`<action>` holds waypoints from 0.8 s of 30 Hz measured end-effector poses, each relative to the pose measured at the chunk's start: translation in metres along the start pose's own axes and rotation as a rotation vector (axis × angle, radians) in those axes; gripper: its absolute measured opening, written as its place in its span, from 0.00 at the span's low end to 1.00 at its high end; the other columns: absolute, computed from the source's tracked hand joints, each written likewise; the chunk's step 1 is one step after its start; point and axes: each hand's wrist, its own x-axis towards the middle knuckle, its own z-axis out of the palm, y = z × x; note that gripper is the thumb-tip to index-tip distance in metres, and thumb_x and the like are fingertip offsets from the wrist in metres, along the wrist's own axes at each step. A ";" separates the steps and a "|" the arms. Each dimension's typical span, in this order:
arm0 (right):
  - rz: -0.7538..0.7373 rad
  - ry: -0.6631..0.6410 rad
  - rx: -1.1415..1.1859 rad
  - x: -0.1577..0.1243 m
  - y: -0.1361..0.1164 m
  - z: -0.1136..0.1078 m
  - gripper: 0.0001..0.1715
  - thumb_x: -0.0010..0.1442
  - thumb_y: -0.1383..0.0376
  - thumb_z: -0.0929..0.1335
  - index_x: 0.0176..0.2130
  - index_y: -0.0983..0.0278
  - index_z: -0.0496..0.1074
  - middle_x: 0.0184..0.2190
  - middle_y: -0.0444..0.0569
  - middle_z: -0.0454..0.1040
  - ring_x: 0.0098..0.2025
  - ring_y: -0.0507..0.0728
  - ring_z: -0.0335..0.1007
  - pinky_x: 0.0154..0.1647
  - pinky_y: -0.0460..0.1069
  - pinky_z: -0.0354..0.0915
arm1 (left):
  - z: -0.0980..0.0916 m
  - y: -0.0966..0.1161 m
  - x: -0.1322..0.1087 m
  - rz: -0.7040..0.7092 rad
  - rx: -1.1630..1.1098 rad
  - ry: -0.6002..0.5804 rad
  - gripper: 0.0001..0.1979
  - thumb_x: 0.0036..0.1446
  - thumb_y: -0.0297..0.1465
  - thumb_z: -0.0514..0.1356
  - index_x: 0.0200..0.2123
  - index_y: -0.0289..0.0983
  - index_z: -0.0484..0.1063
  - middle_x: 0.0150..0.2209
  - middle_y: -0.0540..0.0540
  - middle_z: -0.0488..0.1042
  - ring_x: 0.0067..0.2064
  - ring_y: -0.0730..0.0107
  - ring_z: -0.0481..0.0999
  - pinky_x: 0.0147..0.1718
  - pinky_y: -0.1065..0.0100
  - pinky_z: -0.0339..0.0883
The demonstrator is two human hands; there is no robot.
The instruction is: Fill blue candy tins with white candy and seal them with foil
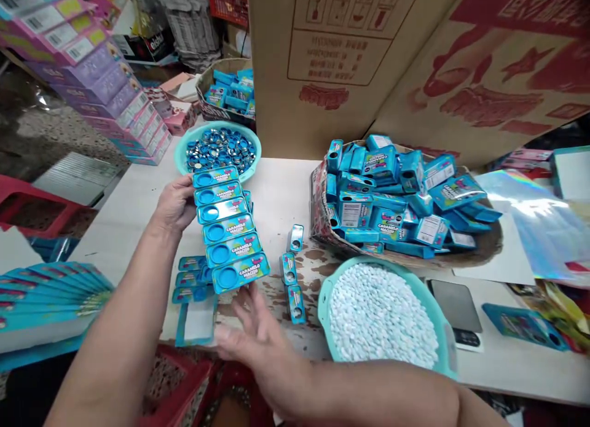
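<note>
The tins [233,230] I hold, left of centre, look like smooth printed metal, glossy enough to throw back light. At lower right, the basin [428,290] seems smooth plastic (only faintly shiny, to my eye). The carton [341,117] at top centre is matt cardboard; far right, a sheet [525,212] gleams iridescent like film.

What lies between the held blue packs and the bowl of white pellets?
Three small blue boxes lie between the held packs and the bowl, seen in the head view.
</note>
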 end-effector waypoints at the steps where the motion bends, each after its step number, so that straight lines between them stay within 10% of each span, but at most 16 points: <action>1: 0.025 0.007 -0.053 -0.004 0.000 -0.014 0.61 0.45 0.47 0.73 0.65 0.53 0.40 0.66 0.49 0.43 0.67 0.58 0.42 0.63 0.58 0.56 | -0.001 0.001 -0.005 -0.005 -0.026 0.002 0.18 0.43 0.19 0.59 0.41 0.24 0.71 0.27 0.48 0.75 0.24 0.80 0.69 0.32 0.72 0.67; 4: -0.071 0.110 -0.347 -0.011 -0.012 -0.072 0.42 0.52 0.50 0.70 0.60 0.59 0.56 0.59 0.55 0.59 0.60 0.59 0.57 0.57 0.57 0.62 | -0.006 -0.006 -0.040 0.119 0.017 0.172 0.23 0.50 0.24 0.60 0.52 0.27 0.65 0.41 0.43 0.75 0.34 0.77 0.74 0.36 0.74 0.66; 8: -0.542 0.197 -1.089 0.008 -0.049 -0.152 0.23 0.59 0.65 0.64 0.54 0.58 0.65 0.54 0.52 0.64 0.57 0.58 0.59 0.58 0.56 0.60 | 0.003 -0.035 -0.145 0.370 0.326 0.730 0.17 0.53 0.33 0.60 0.46 0.31 0.69 0.39 0.44 0.75 0.38 0.69 0.76 0.44 0.64 0.68; 13: -0.663 -0.209 -1.657 0.061 -0.083 -0.188 0.24 0.56 0.74 0.62 0.52 0.62 0.69 0.54 0.52 0.65 0.55 0.59 0.59 0.56 0.55 0.60 | 0.013 -0.075 -0.255 0.136 0.540 0.849 0.15 0.50 0.38 0.63 0.40 0.38 0.70 0.38 0.45 0.74 0.40 0.64 0.75 0.47 0.60 0.69; 24: -0.639 0.197 -1.729 0.254 -0.180 -0.118 0.23 0.62 0.70 0.59 0.55 0.64 0.67 0.55 0.51 0.65 0.58 0.58 0.58 0.60 0.50 0.55 | -0.035 -0.042 -0.197 0.000 0.535 0.805 0.19 0.47 0.46 0.61 0.38 0.39 0.70 0.39 0.44 0.76 0.42 0.57 0.77 0.47 0.56 0.71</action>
